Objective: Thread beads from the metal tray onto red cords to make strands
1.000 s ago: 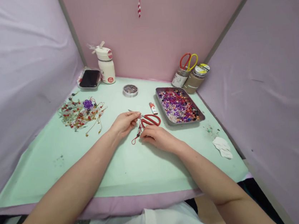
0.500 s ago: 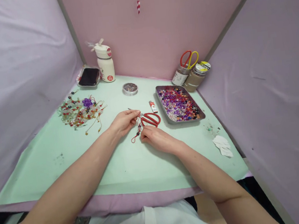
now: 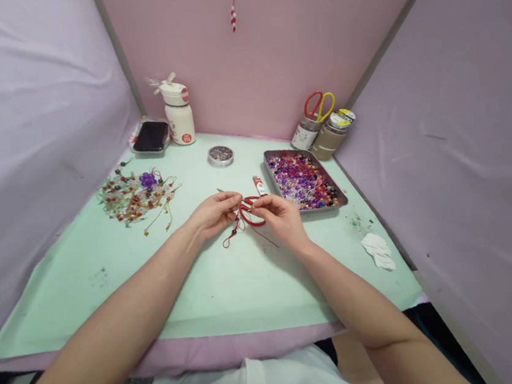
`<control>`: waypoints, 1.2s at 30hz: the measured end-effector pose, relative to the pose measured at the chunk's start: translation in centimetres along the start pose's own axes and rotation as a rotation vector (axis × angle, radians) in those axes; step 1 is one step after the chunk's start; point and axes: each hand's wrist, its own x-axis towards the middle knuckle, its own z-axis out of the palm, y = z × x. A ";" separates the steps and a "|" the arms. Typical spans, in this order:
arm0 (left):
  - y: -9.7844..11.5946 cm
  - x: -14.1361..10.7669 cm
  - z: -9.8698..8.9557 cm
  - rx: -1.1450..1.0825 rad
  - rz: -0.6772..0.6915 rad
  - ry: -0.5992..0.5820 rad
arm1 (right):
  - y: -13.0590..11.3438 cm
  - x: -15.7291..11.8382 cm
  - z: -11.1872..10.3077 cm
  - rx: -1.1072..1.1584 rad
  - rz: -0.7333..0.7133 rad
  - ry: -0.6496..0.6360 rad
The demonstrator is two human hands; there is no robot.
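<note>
My left hand (image 3: 218, 213) is closed in a pinch on a red beaded cord (image 3: 234, 231). Dark beads sit along this cord, which hangs below the fingertips and finishes in a small loop. My right hand (image 3: 283, 218) is raised close by, thumb and forefinger pinched on a thin strand of the same cord; the exact grip point is too small to make out. A loose red tail slants down to the right beneath the hands. Red-handled scissors (image 3: 254, 222) lie under and between both hands, partly covered, with the blade tip showing past my left fingers.
A metal tray (image 3: 268, 172) of mixed beads stands at right, beside a lighter (image 3: 259, 185). Finished-looking beaded strings (image 3: 139, 196) are heaped at left. Farther back are a round bead box (image 3: 221, 155), a white bottle (image 3: 180, 117), a phone (image 3: 151, 136) and jars (image 3: 329, 140). Crumpled tissue (image 3: 378, 251) lies right.
My right hand has moved up from below the scissors handles to beside my left fingertips. The red tail now shows beneath it. My left hand keeps its pinch.
</note>
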 end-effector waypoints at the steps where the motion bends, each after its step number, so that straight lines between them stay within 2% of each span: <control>1: -0.1 0.0 0.0 -0.004 0.002 -0.014 | 0.0 0.0 0.1 0.026 0.008 0.032; 4: -0.3 0.0 0.1 -0.029 0.010 -0.038 | -0.1 0.1 0.4 0.048 0.007 0.095; 9: -0.8 0.0 0.5 -0.112 0.011 -0.060 | 0.2 0.1 0.6 -0.020 -0.078 0.164; 20: -1.7 0.0 1.3 -0.226 -0.011 -0.063 | 0.1 0.1 0.9 -0.228 -0.252 0.199; 36: -1.7 -0.2 1.6 -0.213 -0.015 -0.071 | -0.2 -0.1 1.3 -0.234 -0.268 0.239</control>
